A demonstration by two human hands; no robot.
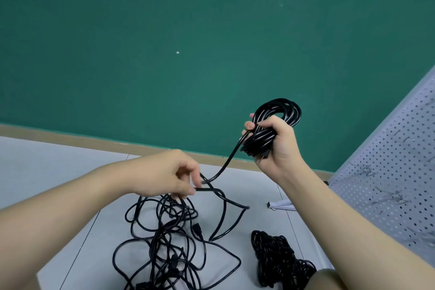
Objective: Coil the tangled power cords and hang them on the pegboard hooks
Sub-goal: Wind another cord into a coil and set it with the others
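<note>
My right hand (280, 141) grips a black cord coil (280, 110) of several loops, held up in front of the green wall. One strand runs from the coil down and left to my left hand (171, 174), which pinches that cord (221, 167) between thumb and fingers. Below my left hand a tangle of black power cords (169, 240) lies spread on the floor, with a plug (197, 228) showing in it. The white pegboard (388, 172) with metal hooks (367, 169) stands at the right.
A second dark bundle of cords (277, 259) lies on the grey floor near my right forearm. The pegboard's stand foot (280, 206) rests on the floor. A green wall (164, 42) with a tan baseboard (94, 141) is behind.
</note>
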